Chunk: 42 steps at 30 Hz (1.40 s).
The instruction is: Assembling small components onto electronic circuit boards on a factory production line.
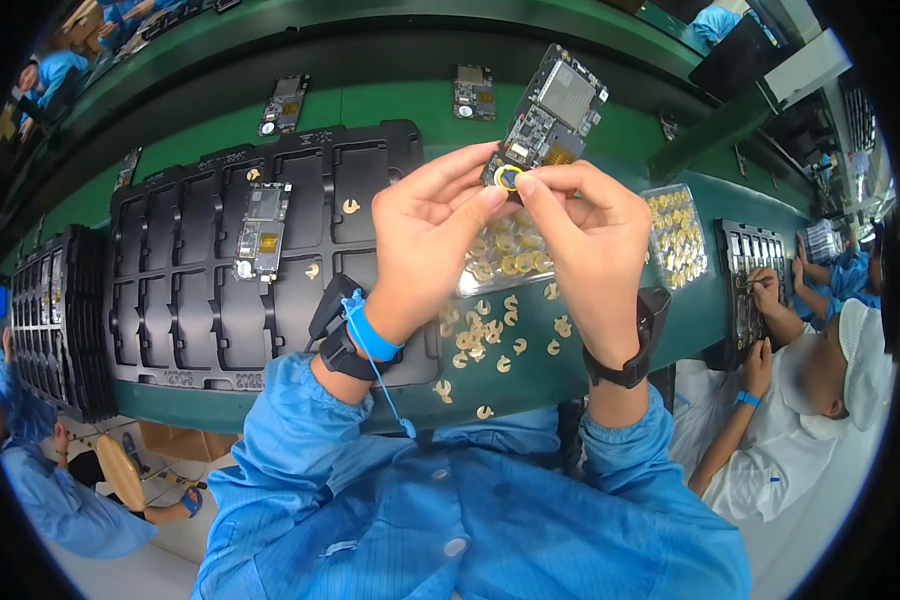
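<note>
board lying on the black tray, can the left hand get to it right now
Probably not this instant: the left hand grips a second board. Otherwise the way looks free: the board on the black tray lies uncovered to that hand's left.

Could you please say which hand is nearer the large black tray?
Left. The left hand appears at the right edge of the black tray; the right hand is farther right.

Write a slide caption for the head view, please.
Bare hands hold a circuit board, a yellow-rimmed disc at its lower end, over a green bench.
</note>
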{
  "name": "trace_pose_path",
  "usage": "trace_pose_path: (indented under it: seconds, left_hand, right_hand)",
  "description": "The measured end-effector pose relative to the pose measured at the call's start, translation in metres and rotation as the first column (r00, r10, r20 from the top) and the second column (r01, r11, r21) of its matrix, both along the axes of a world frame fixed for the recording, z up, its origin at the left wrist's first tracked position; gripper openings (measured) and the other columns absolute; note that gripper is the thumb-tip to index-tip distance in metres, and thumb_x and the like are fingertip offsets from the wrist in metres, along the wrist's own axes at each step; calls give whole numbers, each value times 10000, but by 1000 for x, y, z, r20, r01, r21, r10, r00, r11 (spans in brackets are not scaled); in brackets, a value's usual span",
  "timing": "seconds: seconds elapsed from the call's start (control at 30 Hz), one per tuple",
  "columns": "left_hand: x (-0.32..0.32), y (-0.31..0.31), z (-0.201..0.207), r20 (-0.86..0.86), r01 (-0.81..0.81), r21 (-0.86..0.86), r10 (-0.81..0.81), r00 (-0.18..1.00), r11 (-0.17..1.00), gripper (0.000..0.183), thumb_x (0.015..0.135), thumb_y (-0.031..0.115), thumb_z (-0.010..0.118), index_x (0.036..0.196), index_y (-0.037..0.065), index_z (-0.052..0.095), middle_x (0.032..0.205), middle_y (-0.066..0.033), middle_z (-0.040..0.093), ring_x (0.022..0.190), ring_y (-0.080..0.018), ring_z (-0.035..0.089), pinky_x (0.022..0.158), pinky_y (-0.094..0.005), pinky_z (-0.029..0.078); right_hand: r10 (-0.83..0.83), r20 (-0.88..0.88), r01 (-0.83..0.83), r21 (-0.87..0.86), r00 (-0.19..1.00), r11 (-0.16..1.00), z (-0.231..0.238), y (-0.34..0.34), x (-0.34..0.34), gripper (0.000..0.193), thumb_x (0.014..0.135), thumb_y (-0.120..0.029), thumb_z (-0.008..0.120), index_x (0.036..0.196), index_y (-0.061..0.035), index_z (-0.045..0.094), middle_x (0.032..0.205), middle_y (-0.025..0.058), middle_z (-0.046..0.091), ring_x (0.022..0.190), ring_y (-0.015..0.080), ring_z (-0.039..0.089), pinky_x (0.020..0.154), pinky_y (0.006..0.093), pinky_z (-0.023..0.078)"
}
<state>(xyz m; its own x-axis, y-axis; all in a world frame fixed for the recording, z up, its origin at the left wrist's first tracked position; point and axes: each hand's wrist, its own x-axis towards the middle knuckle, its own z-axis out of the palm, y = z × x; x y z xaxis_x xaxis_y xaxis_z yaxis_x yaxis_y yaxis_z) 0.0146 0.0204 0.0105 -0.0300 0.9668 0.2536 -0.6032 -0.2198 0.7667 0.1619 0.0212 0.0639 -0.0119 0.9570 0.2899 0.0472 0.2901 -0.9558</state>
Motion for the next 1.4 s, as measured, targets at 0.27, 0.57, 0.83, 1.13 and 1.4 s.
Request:
trace_pose_path:
  seconds: [0.27, 0.57, 0.83, 1.13, 1.4]
  left_hand:
    - [0, -1, 2, 10, -12, 2, 12, 1000, 1000, 385, 1008, -72, 670, 1383, -127, 604, 1283, -225, 718, 1171, -265, 722, 1028, -404, 630]
    - [-2, -3, 5, 23, -52, 4, 52, 998, 999, 326, 1018, -60, 659, 1332, -133, 615, 1249, -223, 726, 1146, -256, 732, 1015, -398, 632]
    - [-3, 0, 5, 37, -98, -55, 100, 994, 994, 293, 995, -68, 674, 1284, -91, 627, 1225, -201, 735, 1107, -240, 736, 973, -388, 620]
    - [-3, 2, 5, 13, -134, -57, 135, 991, 989, 236, 1014, -72, 654, 1239, -132, 623, 1177, -217, 745, 1097, -251, 754, 973, -368, 642]
    - [-1, 4, 6, -41, -216, -104, 213, 976, 971, 227, 1010, -53, 661, 1230, -110, 655, 1135, -194, 753, 1014, -223, 755, 907, -359, 652]
  right_hand:
    - [-10, 55, 9, 19, 998, 1000, -4, 1, -1, 62, 934, 28, 769, 977, 74, 765, 854, -2, 665, 747, 27, 609, 648, 190, 470]
    - [-163, 147, 138, 166, 976, 976, -13, 0, -14, 37, 878, 27, 788, 899, 33, 758, 723, 0, 549, 661, 55, 501, 562, 238, 379]
    - [-204, 161, 164, 233, 966, 959, -17, 6, -23, 50, 866, 27, 781, 852, 21, 734, 698, 23, 531, 634, 99, 489, 555, 270, 376]
    - [-169, 230, 125, 194, 958, 973, -14, 11, -21, 76, 881, -8, 777, 836, 8, 718, 684, 47, 542, 626, 135, 502, 564, 309, 388]
    - [-176, 434, 83, 225, 884, 971, -10, 15, -13, 120, 860, -32, 821, 837, -1, 707, 716, 49, 565, 627, 152, 520, 555, 317, 400]
